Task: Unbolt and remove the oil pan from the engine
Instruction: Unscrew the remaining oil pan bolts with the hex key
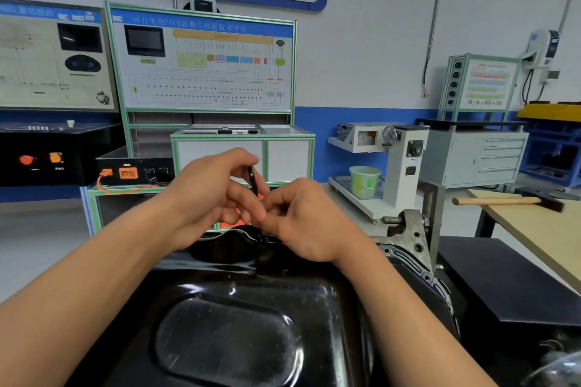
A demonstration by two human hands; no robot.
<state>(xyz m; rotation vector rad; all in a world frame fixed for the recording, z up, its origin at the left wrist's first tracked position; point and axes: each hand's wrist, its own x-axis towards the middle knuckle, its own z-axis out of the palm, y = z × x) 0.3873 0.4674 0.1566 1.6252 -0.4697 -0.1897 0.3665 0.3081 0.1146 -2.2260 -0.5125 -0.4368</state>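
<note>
Oil pan (239, 324): black and glossy, sitting bottom-up on the engine (408, 248), directly below our fingers and nearer to us. Its far rim is lying just under the fingertips. The engine's grey flange is showing to the right of the fingers, along the pan's edge.

We are holding the left hand (204, 192) above the pan's far rim. Thumb and curled fingers are pinching a dark slim tool (252, 181), which is standing nearly upright between them. The right hand (301, 223) is meeting it from the right, its fingers curling in tight against the left fingers at the tool's lower end. We cannot tell whether they are gripping the tool, a bolt or nothing, since the fingertips are hiding one another.

Further right of the fingers, a hammer (515, 200) is lying on a wooden table (540, 229), with a black mat (503, 276) nearer us. Beyond the fingers to the right, a pale green bucket (364, 181) is standing on a white cart (374, 210). Behind the fingers, a green-framed training panel (201, 63) is standing against the wall.
</note>
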